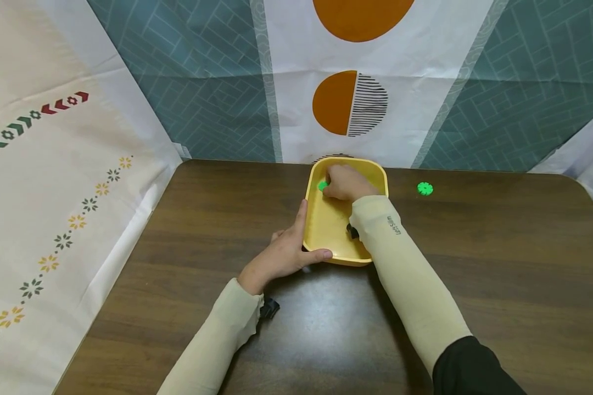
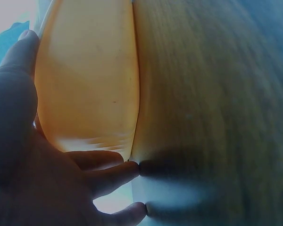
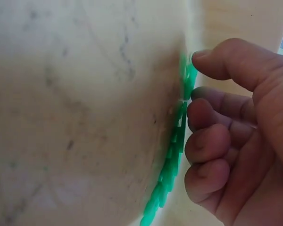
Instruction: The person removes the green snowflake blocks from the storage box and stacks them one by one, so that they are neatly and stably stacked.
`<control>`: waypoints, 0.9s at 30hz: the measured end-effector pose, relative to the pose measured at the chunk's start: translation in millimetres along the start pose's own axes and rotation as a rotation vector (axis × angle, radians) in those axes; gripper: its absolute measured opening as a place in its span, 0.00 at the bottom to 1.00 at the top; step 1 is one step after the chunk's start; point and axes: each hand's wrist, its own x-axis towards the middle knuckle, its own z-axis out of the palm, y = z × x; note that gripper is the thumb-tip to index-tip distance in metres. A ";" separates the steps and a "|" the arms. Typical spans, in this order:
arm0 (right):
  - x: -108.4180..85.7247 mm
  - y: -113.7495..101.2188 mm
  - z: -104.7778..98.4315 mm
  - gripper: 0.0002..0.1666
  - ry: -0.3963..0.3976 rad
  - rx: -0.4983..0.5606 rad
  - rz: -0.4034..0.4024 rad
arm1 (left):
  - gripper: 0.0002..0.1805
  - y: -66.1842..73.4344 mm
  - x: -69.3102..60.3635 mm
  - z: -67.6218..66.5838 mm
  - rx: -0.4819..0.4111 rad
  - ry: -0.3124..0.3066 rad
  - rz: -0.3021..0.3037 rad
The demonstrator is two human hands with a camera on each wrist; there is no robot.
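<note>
A yellow plastic tray [image 1: 326, 230] lies on the table. My left hand [image 1: 284, 252] rests against its near left corner, thumb along the near rim and fingers straight against the left wall; in the left wrist view the fingers are spread. My right hand [image 1: 348, 184] reaches into the far part of the tray. There, in the right wrist view, thumb and index finger pinch the edge of a green notched disc [image 3: 189, 77]. More green discs [image 3: 170, 165] overlap in a row below it. In the head view the hand covers most of them, leaving one green disc [image 1: 323, 186] partly visible.
One loose green notched disc [image 1: 425, 188] lies on the wooden table [image 1: 474, 236], right of the tray near the far edge. Patterned cloth [image 1: 217, 99] hangs behind the table, and white embroidered cloth [image 1: 79, 175] hangs at the left.
</note>
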 end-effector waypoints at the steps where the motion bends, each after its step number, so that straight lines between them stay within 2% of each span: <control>1: -0.1 0.2 0.2 0.07 -0.002 -0.002 0.004 | 0.67 0.0 0.0 0.3 0.000 -0.003 -0.002; 12: 0.0 0.3 0.0 0.08 0.024 -0.044 -0.002 | 0.67 0.2 0.2 -0.3 -0.001 -0.004 0.005; 16: 1.5 -0.4 2.1 0.10 0.031 -0.009 -0.001 | 0.67 -0.4 0.5 0.1 0.006 -0.006 0.001; 27: 4.1 0.1 3.0 0.05 0.118 0.086 -0.078 | 0.68 -0.1 2.2 1.0 0.012 0.008 0.002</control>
